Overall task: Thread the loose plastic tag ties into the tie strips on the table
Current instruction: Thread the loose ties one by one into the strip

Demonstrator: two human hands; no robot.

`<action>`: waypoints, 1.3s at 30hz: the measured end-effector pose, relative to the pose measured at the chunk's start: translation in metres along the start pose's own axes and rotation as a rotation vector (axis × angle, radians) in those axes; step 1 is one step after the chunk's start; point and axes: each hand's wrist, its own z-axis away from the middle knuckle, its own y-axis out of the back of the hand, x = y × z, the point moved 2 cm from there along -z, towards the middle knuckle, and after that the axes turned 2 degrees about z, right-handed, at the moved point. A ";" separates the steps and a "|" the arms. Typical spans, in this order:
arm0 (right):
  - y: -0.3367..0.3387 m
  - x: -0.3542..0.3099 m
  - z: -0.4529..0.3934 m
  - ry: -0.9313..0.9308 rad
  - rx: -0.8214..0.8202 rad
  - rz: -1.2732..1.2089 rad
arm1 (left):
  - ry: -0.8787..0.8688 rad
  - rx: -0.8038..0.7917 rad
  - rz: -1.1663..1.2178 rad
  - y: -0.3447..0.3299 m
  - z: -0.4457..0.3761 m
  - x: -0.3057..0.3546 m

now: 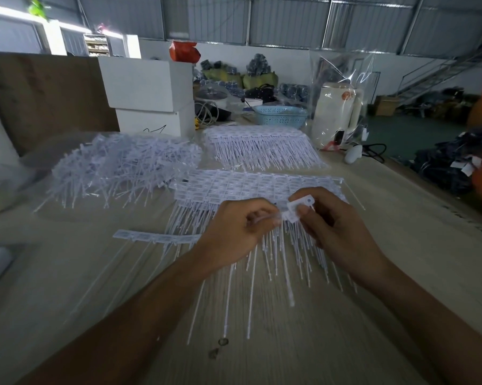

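White plastic tie strips [251, 187] lie stacked in the middle of the table, their thin tails fanning toward me. My right hand [337, 229] pinches the flat head of a loose white tag tie [299, 207] just above the stack. My left hand [234, 232] holds a thin tie tail between curled fingers right beside it, the two hands almost touching. A single tie strip [156, 237] lies flat to the left of my left hand. A tangled heap of loose ties [126, 165] sits at the back left, and another neat stack of strips [262, 145] at the back centre.
White boxes [148, 90] stand behind the heap. A blue basket [280, 115], a white appliance in a clear bag [337, 112] and cables crowd the far right of the wooden table [290, 343]. A dark board [45, 93] stands upright at the left.
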 end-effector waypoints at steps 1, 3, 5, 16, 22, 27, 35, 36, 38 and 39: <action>0.001 0.001 0.000 -0.007 0.001 0.015 | -0.010 0.003 -0.002 0.000 0.000 0.000; 0.002 0.002 -0.002 -0.019 0.025 0.024 | -0.027 -0.002 0.000 -0.001 0.001 0.000; 0.005 0.003 -0.002 -0.043 0.037 -0.008 | -0.054 0.008 -0.011 -0.003 0.001 0.002; -0.008 0.006 -0.002 -0.250 -0.132 -0.103 | -0.081 0.095 -0.024 -0.008 0.002 0.002; -0.018 -0.002 0.003 -0.240 -0.167 -0.093 | -0.101 0.029 -0.048 -0.011 0.005 0.003; -0.008 0.006 -0.001 -0.357 -0.072 -0.268 | -0.149 -0.014 -0.117 -0.008 0.003 0.005; -0.006 0.011 0.001 -0.346 -0.087 -0.363 | -0.115 0.024 -0.240 -0.004 0.001 -0.002; -0.006 0.009 0.000 -0.284 -0.081 -0.308 | -0.122 0.025 -0.242 -0.004 0.001 -0.002; -0.002 0.005 -0.001 -0.133 -0.055 -0.124 | -0.132 0.017 -0.235 -0.004 0.001 -0.001; -0.002 0.004 -0.002 -0.074 -0.044 -0.054 | -0.138 0.011 -0.227 -0.004 0.001 -0.001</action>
